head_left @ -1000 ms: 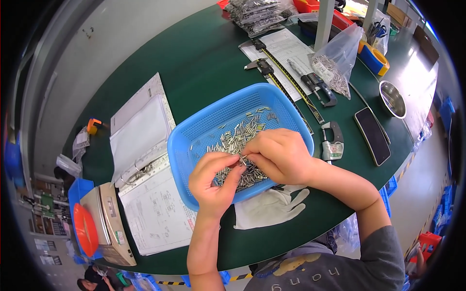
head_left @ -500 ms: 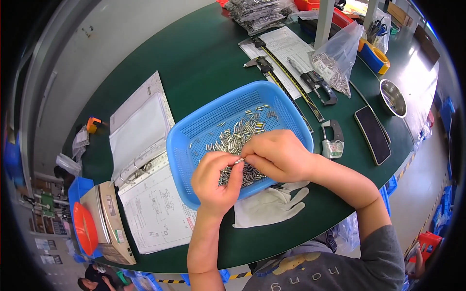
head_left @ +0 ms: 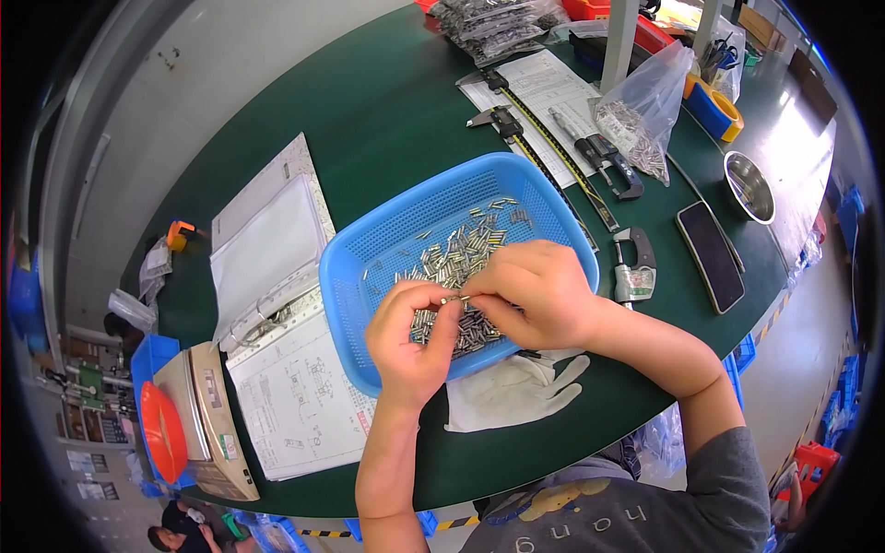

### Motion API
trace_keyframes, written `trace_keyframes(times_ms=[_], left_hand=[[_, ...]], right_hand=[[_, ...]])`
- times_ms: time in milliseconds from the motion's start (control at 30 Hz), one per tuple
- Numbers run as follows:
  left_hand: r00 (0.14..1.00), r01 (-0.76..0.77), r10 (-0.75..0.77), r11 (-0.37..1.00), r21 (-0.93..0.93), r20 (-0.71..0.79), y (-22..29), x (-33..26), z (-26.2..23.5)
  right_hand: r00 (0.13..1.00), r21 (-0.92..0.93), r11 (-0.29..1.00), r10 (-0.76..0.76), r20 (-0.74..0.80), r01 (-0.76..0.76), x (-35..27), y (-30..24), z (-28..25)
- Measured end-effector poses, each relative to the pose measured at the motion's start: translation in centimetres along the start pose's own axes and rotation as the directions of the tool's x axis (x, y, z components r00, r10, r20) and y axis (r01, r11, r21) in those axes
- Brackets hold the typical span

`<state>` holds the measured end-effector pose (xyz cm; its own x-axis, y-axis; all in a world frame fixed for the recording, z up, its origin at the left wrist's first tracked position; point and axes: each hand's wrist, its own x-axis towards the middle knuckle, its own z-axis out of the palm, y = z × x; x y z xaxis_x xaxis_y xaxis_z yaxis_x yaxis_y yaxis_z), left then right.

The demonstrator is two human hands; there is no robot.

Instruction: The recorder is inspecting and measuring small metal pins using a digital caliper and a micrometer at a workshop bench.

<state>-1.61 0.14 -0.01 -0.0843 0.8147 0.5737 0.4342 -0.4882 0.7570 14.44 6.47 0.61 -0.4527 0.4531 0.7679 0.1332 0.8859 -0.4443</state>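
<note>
A blue perforated plastic basket (head_left: 355, 267) stands on the green table, with a heap of small silvery metal pins (head_left: 452, 261) spread over its bottom. Above its near side my left hand (head_left: 410, 346) and my right hand (head_left: 537, 293) meet, fingertips almost touching. Both pinch a small metal pin (head_left: 457, 299) between thumb and forefinger; part of it is hidden by the fingers. A white glove (head_left: 512, 392) lies under the basket's near edge, close below my right hand.
An open ring binder (head_left: 290, 378) and a scale with an orange tray (head_left: 164, 431) are on the left. Calipers (head_left: 516, 134), micrometers (head_left: 634, 267), a phone (head_left: 710, 256), a steel bowl (head_left: 749, 187) and a bag of pins (head_left: 636, 129) lie right.
My fingertips have drawn slightly apart, so more of the metal pin shows between them. The whole view has shifted a little; the basket and other things stay in place.
</note>
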Motion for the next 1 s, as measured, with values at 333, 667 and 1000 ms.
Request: trace_keyframes(times_ms=[333,667,1000], left_hand=[[0.97,0.241,-0.238,0.916,-0.321,0.05,0.1,-0.03,-0.18],[0.983,0.18,-0.18,0.959,-0.22,0.023,-0.18,-0.16,-0.11],[1.0,0.001,-0.001,0.999,-0.041,0.014,0.24,0.24,-0.1]], right_hand=[[0.99,-0.011,0.999,-0.034,-0.136,0.033,0.02,0.2,-0.17],[0.99,-0.089,0.992,-0.094,-0.107,0.085,-0.16,0.14,-0.07],[0.999,-0.029,0.998,-0.051,0.017,0.052,-0.07,0.12,-0.24]])
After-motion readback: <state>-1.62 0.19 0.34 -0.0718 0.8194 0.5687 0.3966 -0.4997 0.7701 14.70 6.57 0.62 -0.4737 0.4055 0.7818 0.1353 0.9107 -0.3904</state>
